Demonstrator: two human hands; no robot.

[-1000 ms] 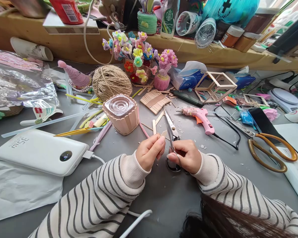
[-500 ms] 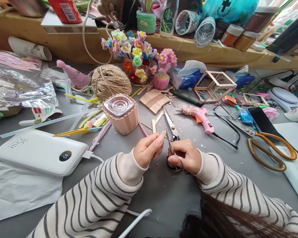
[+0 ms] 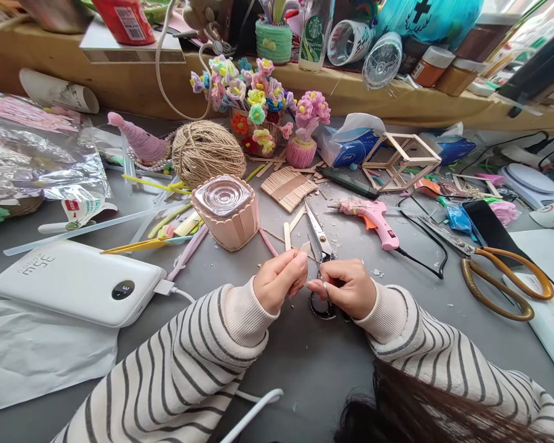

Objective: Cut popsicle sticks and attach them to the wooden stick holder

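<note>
My right hand (image 3: 348,286) has edged its fingertips closer to my left hand (image 3: 279,280) than a moment ago, so the small silver metal scissors (image 3: 320,266) stand more upright, their blades just beside the pale, flat wooden piece (image 3: 305,248); I can't tell whether they touch it. My left hand is curled, thumb and forefinger pinching that piece with its tip poking out. My right hand is closed around the scissors' handle; how far its blades are parted is too small to tell. Beyond my hands lie larger black-handled steel scissors (image 3: 320,226); to their left stands a tapered pot clad in pale wooden slats (image 3: 231,227). Farther out are a paper-banded bundle of flat wooden sticks (image 3: 289,187) and, to its right, a pink plastic glue gun (image 3: 373,218)
</note>
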